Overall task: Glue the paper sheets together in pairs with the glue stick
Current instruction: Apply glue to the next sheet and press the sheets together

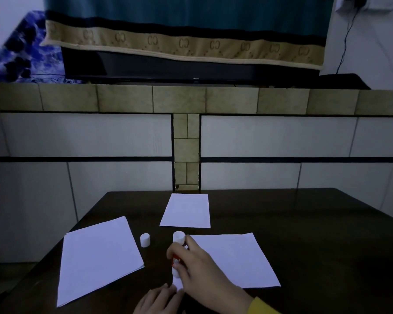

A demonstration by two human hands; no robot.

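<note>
On the dark surface we see three white paper sheets. Our right hand curls its fingers around the upright glue stick; our left hand pinches its base; the cap stands nearby.

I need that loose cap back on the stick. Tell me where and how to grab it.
Pinch the small white cylindrical cap across its round sides, coming from straight above. It stands upright and alone on the dark table, between two white paper sheets, touching neither.
</note>
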